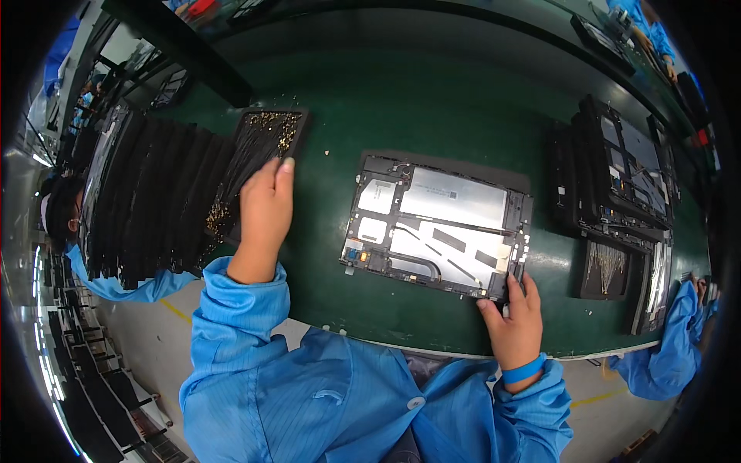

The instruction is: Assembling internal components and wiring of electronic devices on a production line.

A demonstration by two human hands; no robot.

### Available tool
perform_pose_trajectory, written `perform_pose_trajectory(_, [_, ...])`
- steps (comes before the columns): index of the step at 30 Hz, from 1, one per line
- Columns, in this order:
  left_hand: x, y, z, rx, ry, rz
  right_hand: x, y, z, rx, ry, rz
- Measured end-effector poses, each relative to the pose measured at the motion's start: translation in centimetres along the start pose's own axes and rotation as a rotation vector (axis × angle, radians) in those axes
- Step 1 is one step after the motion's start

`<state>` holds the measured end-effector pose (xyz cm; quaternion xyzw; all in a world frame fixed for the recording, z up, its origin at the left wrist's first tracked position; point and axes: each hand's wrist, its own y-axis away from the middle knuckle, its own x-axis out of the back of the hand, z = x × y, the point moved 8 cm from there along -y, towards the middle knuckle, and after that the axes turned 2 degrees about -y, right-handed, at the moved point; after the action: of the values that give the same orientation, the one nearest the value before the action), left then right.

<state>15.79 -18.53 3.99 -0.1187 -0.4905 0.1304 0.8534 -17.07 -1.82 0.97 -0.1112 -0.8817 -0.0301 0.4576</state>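
Two hands at work: left hand [266, 202] at a tray [304, 127] of thin cables [255, 147], right hand [515, 324] at an opened tablet [440, 224].
Tablet lies mid-frame on the green worktop [432, 100]; print on its silver panel [463, 193] is unreadably small. Left fingers bend, right thumb and fingers part at the tablet's lower-right corner; whether either grips, I cannot tell.

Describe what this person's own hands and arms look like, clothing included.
Both the left hand and right hand are ungloved. The left sleeve and right sleeve are loose, wrinkled blue fabric with fine lines. A plain blue wristband circles the right wrist; none shows on the left.
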Motion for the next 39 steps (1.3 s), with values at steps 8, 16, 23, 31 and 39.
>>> perform_pose_trajectory(8, [0.0,-1.6,-7.2,0.086,-0.356,-0.066,-0.1,-0.4,0.1,-0.128,0.032,0.072])
perform_pose_trajectory(16, [2.0,-1.3,-5.2,0.141,-0.022,-0.036,1.4,-1.4,-0.4,-0.169,0.008,0.112])
perform_pose_trajectory(23, [3.7,2.2,6.2,-0.495,-0.034,0.031,-0.9,-1.7,-1.6,-0.394,-0.771,-0.066])
perform_pose_trajectory(31, [4.8,7.0,11.6,-0.748,0.125,-0.106,-4.4,-5.0,-10.8,-0.283,-1.005,-0.630])
perform_pose_trajectory(39, [0.6,10.8,13.1,-0.788,0.222,-0.263,-7.9,0.1,-7.6,-0.627,-1.117,-0.853])
